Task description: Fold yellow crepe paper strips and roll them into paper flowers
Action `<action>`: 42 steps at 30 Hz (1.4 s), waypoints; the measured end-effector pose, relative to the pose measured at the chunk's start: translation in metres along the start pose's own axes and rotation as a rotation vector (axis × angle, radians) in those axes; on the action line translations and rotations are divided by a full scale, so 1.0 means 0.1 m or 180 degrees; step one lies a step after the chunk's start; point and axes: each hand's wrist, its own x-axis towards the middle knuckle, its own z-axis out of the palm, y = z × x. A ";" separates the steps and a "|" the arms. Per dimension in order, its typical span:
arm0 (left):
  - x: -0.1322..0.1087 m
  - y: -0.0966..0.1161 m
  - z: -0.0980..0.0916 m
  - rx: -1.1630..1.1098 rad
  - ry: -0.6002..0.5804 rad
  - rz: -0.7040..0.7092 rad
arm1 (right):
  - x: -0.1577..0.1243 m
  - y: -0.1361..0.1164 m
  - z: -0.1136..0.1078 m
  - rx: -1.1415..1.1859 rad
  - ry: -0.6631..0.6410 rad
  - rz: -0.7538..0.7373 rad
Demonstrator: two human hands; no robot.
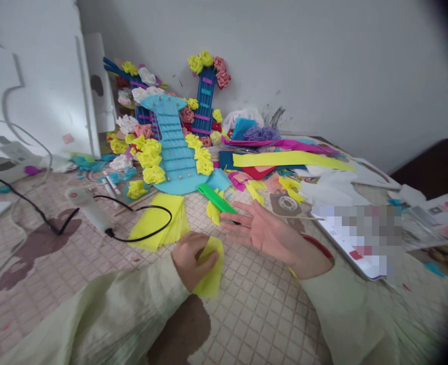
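My left hand is closed on a yellow paper sheet, which hangs between thumb and curled fingers above the tiled-pattern table. To its right, my right hand is spread palm up with nothing in it. Its fingertips are beside a green tool that lies near a crumpled yellow piece. A stack of yellow sheets lies just behind my left hand. Beyond stands a light blue guitar-like shape with strings and yellow paper flowers along its sides.
A white glue gun with a black cable lies at the left, its cable crossing the yellow stack. A phone rests at the right. Coloured paper strips and scraps cover the back. Dark blue flowered pieces lean on the wall.
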 end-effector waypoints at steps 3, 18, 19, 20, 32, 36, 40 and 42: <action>0.00 0.00 -0.01 0.0567 0.0302 0.0475 | 0.00 -0.02 0.06 0.0258 -0.0157 0.0060; 0.01 0.22 -0.16 -0.0539 0.0161 0.0625 | -0.05 0.03 0.19 0.0764 -0.0662 0.0244; 0.03 0.20 -0.19 -0.0581 0.0317 0.0532 | -0.05 0.02 0.18 0.0718 -0.0632 0.0207; 0.05 0.19 -0.21 -0.0611 0.0502 0.0459 | -0.04 0.01 0.15 0.0662 -0.0576 0.0136; 0.32 -0.01 -0.71 -0.2049 0.2184 0.0446 | 0.15 0.08 -0.21 -0.2698 0.1090 -0.1275; 0.33 -0.06 -0.97 -0.1825 0.2626 0.0547 | 0.08 0.18 -0.05 -0.3657 0.0800 -0.0922; 0.29 -0.05 -0.90 -0.0156 0.2370 0.0300 | 0.10 0.34 0.10 -0.4134 0.0702 -0.0973; 0.24 -0.01 -0.76 0.0316 0.1840 0.0442 | 0.14 0.42 0.13 -0.4225 0.0796 -0.1040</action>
